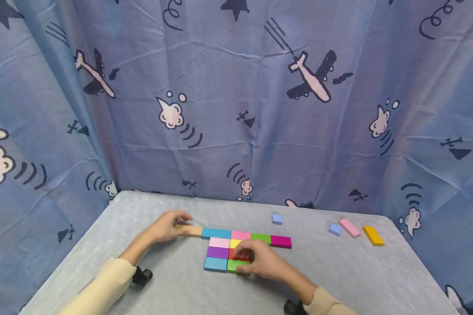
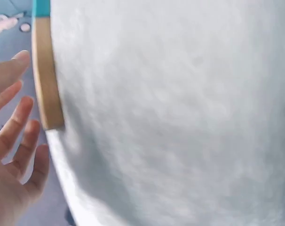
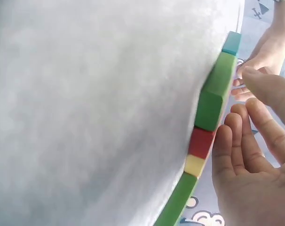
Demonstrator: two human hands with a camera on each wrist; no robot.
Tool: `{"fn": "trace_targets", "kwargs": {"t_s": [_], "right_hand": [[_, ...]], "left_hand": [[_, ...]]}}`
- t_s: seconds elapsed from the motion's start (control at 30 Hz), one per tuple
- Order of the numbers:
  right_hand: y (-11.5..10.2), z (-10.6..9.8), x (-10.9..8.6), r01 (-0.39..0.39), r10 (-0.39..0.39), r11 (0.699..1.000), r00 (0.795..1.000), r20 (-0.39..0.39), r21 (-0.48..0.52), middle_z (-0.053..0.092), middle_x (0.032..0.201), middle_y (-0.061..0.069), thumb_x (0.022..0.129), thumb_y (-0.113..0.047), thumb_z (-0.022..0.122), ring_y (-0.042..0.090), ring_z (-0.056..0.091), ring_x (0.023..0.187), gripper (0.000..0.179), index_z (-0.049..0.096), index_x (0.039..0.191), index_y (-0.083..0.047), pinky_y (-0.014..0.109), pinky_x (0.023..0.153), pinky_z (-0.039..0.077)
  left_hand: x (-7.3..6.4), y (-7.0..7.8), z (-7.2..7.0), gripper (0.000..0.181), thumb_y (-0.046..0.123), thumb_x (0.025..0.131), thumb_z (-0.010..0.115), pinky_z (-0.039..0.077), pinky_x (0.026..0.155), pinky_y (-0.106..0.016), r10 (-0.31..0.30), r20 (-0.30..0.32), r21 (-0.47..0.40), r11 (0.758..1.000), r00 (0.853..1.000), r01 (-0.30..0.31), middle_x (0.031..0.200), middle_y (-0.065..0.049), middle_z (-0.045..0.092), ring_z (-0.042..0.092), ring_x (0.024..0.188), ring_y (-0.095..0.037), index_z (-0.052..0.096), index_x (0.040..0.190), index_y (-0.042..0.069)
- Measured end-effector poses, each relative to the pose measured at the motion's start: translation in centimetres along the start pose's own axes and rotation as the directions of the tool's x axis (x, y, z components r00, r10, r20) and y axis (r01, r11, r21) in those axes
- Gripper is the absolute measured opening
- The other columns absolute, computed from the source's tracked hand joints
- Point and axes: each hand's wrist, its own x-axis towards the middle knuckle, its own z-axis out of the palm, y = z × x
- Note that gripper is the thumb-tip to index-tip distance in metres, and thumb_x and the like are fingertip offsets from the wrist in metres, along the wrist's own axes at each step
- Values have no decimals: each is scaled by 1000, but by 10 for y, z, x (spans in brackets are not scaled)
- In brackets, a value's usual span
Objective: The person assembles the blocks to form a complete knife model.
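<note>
In the head view, flat coloured blocks lie edge to edge on the table. The back row runs from a tan block (image 1: 195, 231) through a blue block (image 1: 216, 233), a pink block (image 1: 241, 235) and a green block (image 1: 261, 238) to a magenta block (image 1: 281, 242). Below it, a light pink block (image 1: 219, 243), a purple block (image 1: 218, 252) and a teal block (image 1: 215, 264) stand beside yellow, red and light green (image 1: 232, 265) ones. My left hand (image 1: 168, 226) is at the tan block's left end, fingers loosely bent. Over the red and light green blocks hovers my right hand (image 1: 262, 260), partly hiding them.
A small blue block (image 1: 277, 219) lies behind the row. Farther right are another small blue block (image 1: 334, 229), a loose pink block (image 1: 349, 228) and an orange-yellow block (image 1: 373, 236). A patterned blue curtain (image 1: 220, 153) hangs behind the grey-white table (image 1: 173, 284).
</note>
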Motion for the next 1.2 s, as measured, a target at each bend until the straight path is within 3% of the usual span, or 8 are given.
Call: {"fn": "trace_targets", "kwargs": {"t_s": [0.13, 0.23, 0.4, 0.57, 0.83, 1.03, 1.2], "right_hand": [[1, -9, -9, 20, -20, 1000, 1000, -23, 6, 69, 98, 2, 86, -6, 83, 18, 64, 88, 19, 73, 102, -7, 34, 80, 54], [2, -20, -18, 8, -8, 1000, 999, -42, -3, 69, 98, 2, 88, -10, 81, 18, 64, 88, 17, 73, 103, -8, 34, 81, 55], [9, -43, -39, -8, 10, 1000, 997, -71, 31, 69, 101, 10, 93, -9, 76, 17, 64, 88, 18, 71, 109, -3, 32, 80, 54], [21, -67, -65, -20, 26, 998, 994, -105, 65, 68, 103, 17, 96, -7, 71, 19, 64, 88, 18, 69, 112, 2, 31, 79, 54], [31, -111, -106, -130, 141, 988, 979, -149, 83, 65, 115, 23, 98, -11, 69, 24, 65, 96, 25, 66, 119, 4, 30, 83, 54], [34, -138, -125, -195, 207, 977, 964, -168, 85, 63, 121, 22, 101, -16, 67, 27, 63, 104, 32, 63, 125, 4, 25, 87, 51], [42, -150, -135, -234, 245, 969, 944, -220, 72, 64, 120, 22, 99, -19, 70, 26, 64, 105, 36, 64, 125, 4, 23, 86, 51]], "left_hand": [[3, 18, 2, 36, 14, 88, 82, 49, 89, -53, 68, -7, -4, 998, 998, -69, 115, -13, 67, 63, 103, -37, 70, 118, 1], [6, 34, 5, 33, 14, 89, 81, 51, 87, -48, 116, 52, -49, 992, 992, -114, 113, -13, 68, 64, 100, -33, 70, 118, 0], [10, 57, 18, 30, 18, 92, 79, 54, 85, -37, 106, 210, -169, 983, 972, -71, 109, -7, 68, 65, 97, -26, 71, 117, 5], [10, 72, 35, 29, 17, 90, 82, 54, 86, -36, 156, 222, -228, 968, 962, -104, 107, -6, 69, 66, 96, -22, 72, 114, 6], [11, 77, 57, 29, 13, 87, 84, 52, 84, -30, 174, 247, -262, 959, 953, -107, 104, -1, 69, 63, 94, -16, 71, 112, 6], [12, 75, 62, 29, 10, 85, 85, 52, 84, -29, 206, 239, -246, 958, 949, -146, 101, 2, 69, 62, 91, -12, 71, 110, 5], [14, 74, 63, 30, 9, 84, 85, 50, 83, -27, 216, 271, -236, 960, 938, -153, 100, 3, 67, 60, 90, -10, 72, 110, 6]]}}
